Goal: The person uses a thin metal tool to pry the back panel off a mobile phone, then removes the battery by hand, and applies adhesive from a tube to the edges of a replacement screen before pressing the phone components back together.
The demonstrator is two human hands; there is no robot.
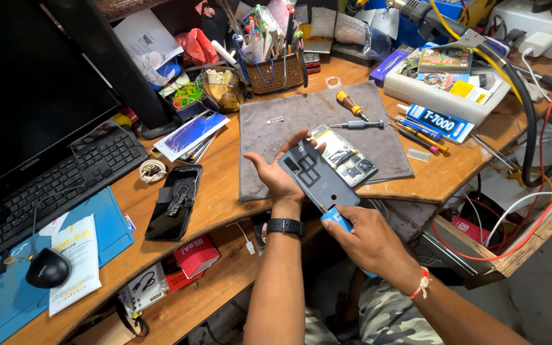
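The left hand (277, 174) cupped a grey phone back cover (318, 176) above the desk edge, over the grey mat (269, 137). The right hand (364, 239) pinched a blue pry card (335, 217) at the cover's lower corner. Too much twisting looked likely to crack the thin cover, or it could slip down onto the opened phone (345, 155) just behind.

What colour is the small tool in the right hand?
Blue tool, pinched by the right hand; the head view shows it.
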